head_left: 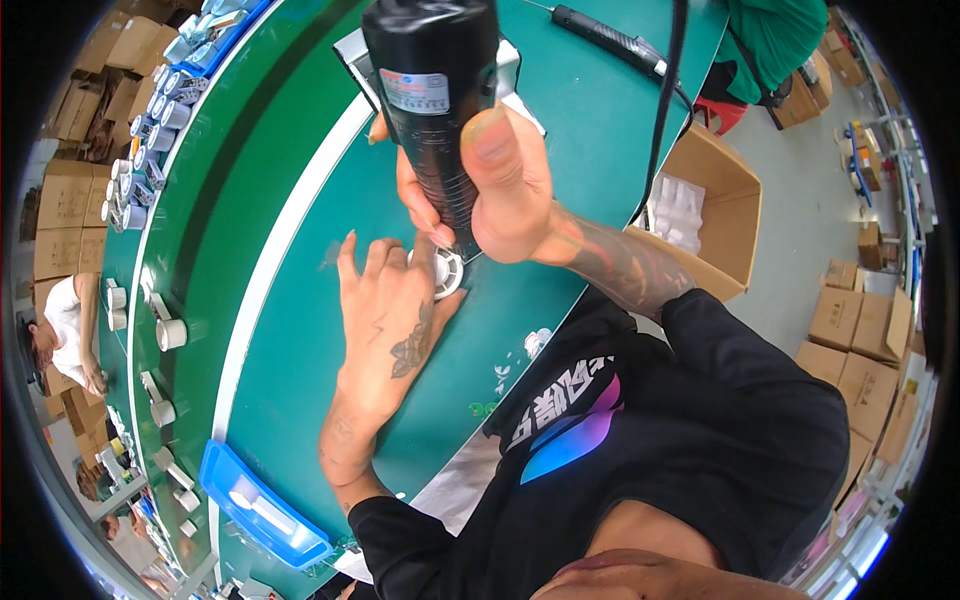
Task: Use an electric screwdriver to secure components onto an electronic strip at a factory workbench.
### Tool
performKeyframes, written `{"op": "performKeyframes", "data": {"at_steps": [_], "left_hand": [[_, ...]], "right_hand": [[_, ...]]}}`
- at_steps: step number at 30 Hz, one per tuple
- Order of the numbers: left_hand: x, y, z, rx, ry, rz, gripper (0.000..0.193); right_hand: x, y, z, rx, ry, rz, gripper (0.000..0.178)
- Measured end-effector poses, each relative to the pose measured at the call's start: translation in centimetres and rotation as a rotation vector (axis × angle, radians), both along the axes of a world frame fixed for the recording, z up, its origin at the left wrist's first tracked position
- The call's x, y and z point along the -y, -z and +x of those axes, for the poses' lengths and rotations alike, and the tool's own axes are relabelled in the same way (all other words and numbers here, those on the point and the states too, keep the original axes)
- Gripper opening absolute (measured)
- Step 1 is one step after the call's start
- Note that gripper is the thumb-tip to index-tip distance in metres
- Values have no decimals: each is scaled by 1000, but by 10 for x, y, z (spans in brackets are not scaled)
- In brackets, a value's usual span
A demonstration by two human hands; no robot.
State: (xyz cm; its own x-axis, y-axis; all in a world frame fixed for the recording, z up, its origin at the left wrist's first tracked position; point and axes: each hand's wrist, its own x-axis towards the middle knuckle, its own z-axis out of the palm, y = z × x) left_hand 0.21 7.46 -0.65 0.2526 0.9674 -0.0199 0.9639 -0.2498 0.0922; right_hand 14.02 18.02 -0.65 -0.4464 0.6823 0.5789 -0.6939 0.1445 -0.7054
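Note:
In my right hand (490,180) is a thick black electric screwdriver (430,130), held upright with the fingers wrapped round its ribbed grip. Its lower end points down at a round white plastic part (447,272) with a spoked rim, on the green worktable (420,440). My left hand (390,310) lies on the table and steadies that part between thumb and fingers. The right hand and the tool hide the screwdriver's tip, so whether it touches the part cannot be told. Behind the tool stands a partly covered silver and black object (355,65).
Another black electric screwdriver (610,42) lies at the far right, near a hanging black cable (665,110). A blue tray (265,510) holds a white part. White handled pieces (170,332) sit on the green conveyor (200,260). A cardboard box (735,200) stands right; a co-worker (70,320) is left.

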Motion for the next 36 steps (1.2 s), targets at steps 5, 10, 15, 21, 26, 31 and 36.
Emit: {"op": "performKeyframes", "data": {"at_steps": [5,10,15,21,26,31,36], "left_hand": [[1,5,-5,38,42,38,53],[2,4,-5,48,44,35,54],[0,4,-3,46,46,42,55],[2,3,-2,54,3,15,38],[0,5,-3,45,0,-5,34],[-4,6,-6,75,53,71,43],[4,2,-8,44,53,61,30]], "right_hand": [[10,-5,3,195,101,-4,101],[18,-7,7,198,100,-36,110],[5,6,5,-35,-31,47,64],[11,14,6,-26,-7,97,72],[14,20,5,-5,-41,67,85],[13,33,12,67,-167,6,91],[14,24,14,58,-215,47,98]]}}
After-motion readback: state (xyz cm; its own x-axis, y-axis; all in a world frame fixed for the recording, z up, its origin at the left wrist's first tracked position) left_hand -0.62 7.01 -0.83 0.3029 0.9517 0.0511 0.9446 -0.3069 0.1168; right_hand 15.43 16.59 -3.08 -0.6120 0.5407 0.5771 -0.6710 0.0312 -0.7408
